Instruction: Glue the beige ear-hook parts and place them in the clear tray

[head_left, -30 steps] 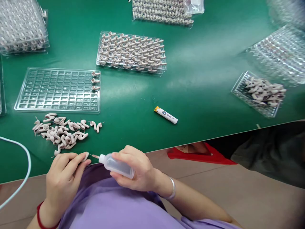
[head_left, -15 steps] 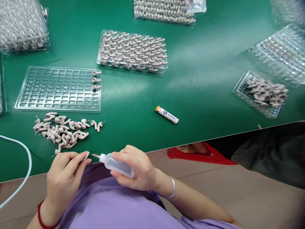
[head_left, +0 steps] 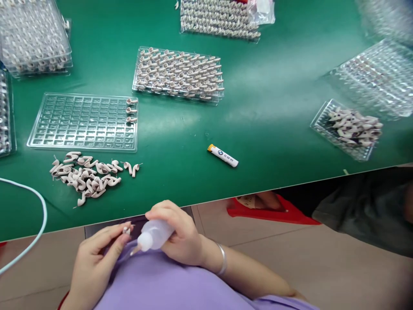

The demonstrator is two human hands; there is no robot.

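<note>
Between thumb and fingertips, my left hand [head_left: 98, 258] pinches a small off-white earbud shell [head_left: 127, 230], mostly covered by the fingers. My right hand [head_left: 180, 234] is wrapped round a translucent squeeze bottle [head_left: 158, 234], its narrow tip slanting down and left, apart from the shell. Both hands are in front of the table edge, over my lap. Just beyond them on the table lies a loose pile of earbud shells [head_left: 87, 174], some with thin wires sticking out. Behind the pile, a clear compartment tray [head_left: 80, 122] holds 3 shells in its right column.
A filled tray of shells [head_left: 177, 75] stands mid-table, with another tray [head_left: 219, 21] behind it. Stacked trays [head_left: 35, 41] are at the far left. A lighter [head_left: 222, 155] lies at centre. Heaped shells [head_left: 356, 127] sit at right, near a person's dark clothing [head_left: 364, 211]. A white cable [head_left: 41, 215] curves at left.
Both hands have drawn back from the table edge toward my body. The bottle has turned, so its tip points more downward and is farther from the shell. The view has shifted slightly.
</note>
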